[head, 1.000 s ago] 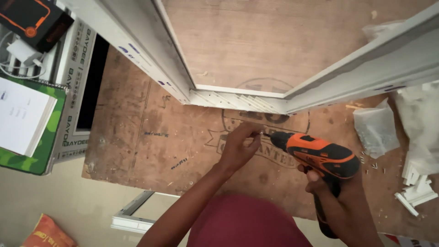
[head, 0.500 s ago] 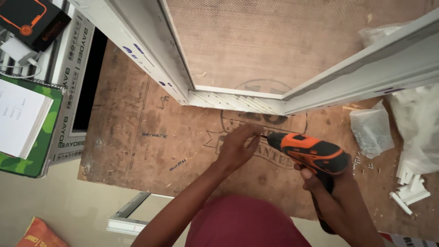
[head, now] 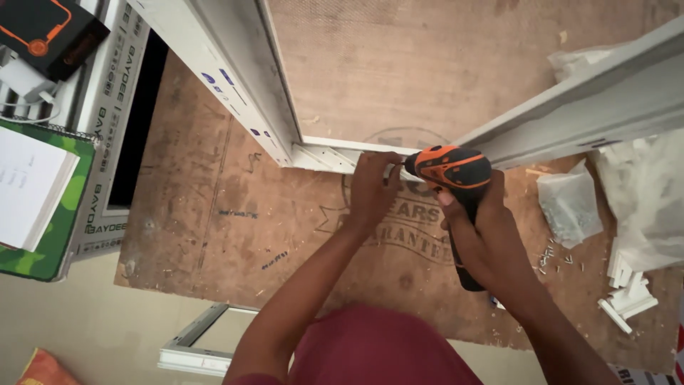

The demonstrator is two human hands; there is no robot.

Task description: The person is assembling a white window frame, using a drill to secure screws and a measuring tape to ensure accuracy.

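Observation:
My right hand (head: 479,235) grips the handle of an orange and black cordless drill (head: 450,168), whose nose points at the lower edge of a white window frame (head: 242,78) lying on a plywood sheet (head: 214,214). My left hand (head: 372,191) is pinched at the drill's tip, against the frame's bottom rail (head: 331,153). What the fingers pinch is hidden. A second white frame bar (head: 591,107) runs up to the right.
A small clear bag of screws (head: 568,203) and loose screws lie right of the drill, beside white plastic offcuts (head: 627,292) and crumpled plastic wrap (head: 648,192). A green notebook (head: 35,199) and a black and orange case (head: 50,32) sit at left. Another frame piece (head: 199,342) lies below.
Both hands and the drill have moved up to the frame's bottom rail; the drill tip, earlier over the plywood, now meets the rail with my left hand at it.

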